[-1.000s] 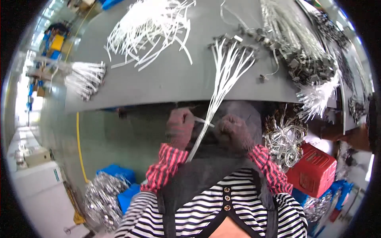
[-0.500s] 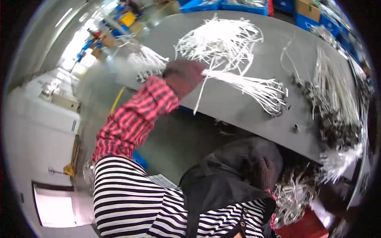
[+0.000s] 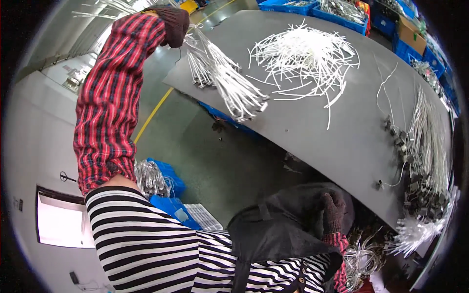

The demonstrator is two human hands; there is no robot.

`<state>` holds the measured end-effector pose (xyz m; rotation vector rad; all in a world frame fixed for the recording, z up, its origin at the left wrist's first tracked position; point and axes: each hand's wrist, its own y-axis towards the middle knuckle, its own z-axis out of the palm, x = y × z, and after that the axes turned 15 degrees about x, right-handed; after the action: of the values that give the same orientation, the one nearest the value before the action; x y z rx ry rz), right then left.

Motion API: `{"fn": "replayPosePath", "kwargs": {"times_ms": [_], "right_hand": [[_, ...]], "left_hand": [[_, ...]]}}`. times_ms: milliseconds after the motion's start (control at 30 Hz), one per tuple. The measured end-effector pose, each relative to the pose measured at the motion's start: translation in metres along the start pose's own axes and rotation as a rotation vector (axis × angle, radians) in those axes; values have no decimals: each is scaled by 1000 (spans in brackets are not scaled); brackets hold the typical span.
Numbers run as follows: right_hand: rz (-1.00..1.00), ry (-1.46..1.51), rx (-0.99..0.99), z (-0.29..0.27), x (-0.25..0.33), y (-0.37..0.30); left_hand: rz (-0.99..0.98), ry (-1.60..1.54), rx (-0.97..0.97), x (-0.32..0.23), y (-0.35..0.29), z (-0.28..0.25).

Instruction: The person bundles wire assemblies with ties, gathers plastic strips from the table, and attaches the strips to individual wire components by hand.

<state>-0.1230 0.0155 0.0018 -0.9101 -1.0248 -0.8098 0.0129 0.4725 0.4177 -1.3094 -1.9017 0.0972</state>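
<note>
My left hand [image 3: 172, 25], in a dark brown knitted glove, reaches to the far left. Its fingers are closed at the tied end of a bundle of white cables [image 3: 225, 73]. The cables fan out toward dark connectors on the table's left corner. A second bundle of white cables [image 3: 198, 66] lies beside it, partly covered. Loose white strands stick out to the left of the hand. My right hand [image 3: 333, 211], gloved too, rests low on the black apron [image 3: 273, 234] with fingers curled; whatever they may hold is hidden.
A heap of white strips [image 3: 305, 56] lies on the grey table [image 3: 317, 129]. Long pale cables [image 3: 425, 141] with black connectors lie along its right side. Blue bins [image 3: 288, 6] and a cardboard box [image 3: 411, 35] stand behind. A blue crate [image 3: 168, 178] stands on the floor at left.
My left hand has swung left and away from me, bringing the cable bundle from the table's middle to its left corner, beside the other bundle. My right hand stays on the apron.
</note>
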Motion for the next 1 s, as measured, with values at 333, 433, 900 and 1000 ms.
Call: {"fn": "replayPosePath", "kwargs": {"times_ms": [333, 433, 900, 1000], "right_hand": [[44, -294, 68, 11, -2, 20], [2, -354, 37, 9, 2, 28], [-402, -817, -236, -38, -1, 112], [-464, -987, -273, -48, -12, 123]], "left_hand": [[-274, 405, -488, 17, 145, 71], [-142, 107, -1010, 6, 140, 97], [177, -1968, -1177, -26, 328, 187], [162, -1732, -1219, -24, 304, 184]]}}
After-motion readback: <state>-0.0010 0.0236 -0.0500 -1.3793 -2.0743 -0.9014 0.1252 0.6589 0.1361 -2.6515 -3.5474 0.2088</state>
